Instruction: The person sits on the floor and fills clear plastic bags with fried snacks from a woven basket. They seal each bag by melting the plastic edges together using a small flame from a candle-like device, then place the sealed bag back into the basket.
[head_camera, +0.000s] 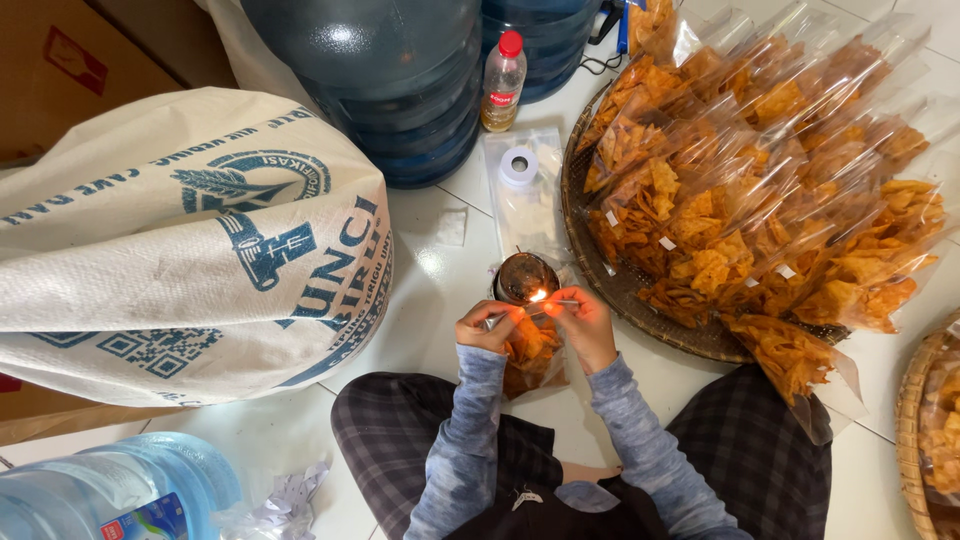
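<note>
Head view: both hands (487, 327) (582, 322) pinch clear chip bag (530, 355), orange chips inside, top edge at flame (538, 295).

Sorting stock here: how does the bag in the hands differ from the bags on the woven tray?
The held bag is upright, gripped at its top by both hands beside a small flame; the tray bags lie piled, untouched, on the tray. Both are clear plastic with orange chips.

A bag of chips (530, 355) is held between both hands above the lap, just behind a lit candle jar (524, 277) on the floor (430, 300). A sack (180, 240) lies to the left, a tray (640, 295) heaped with filled bags (760, 190) to the right.
</note>
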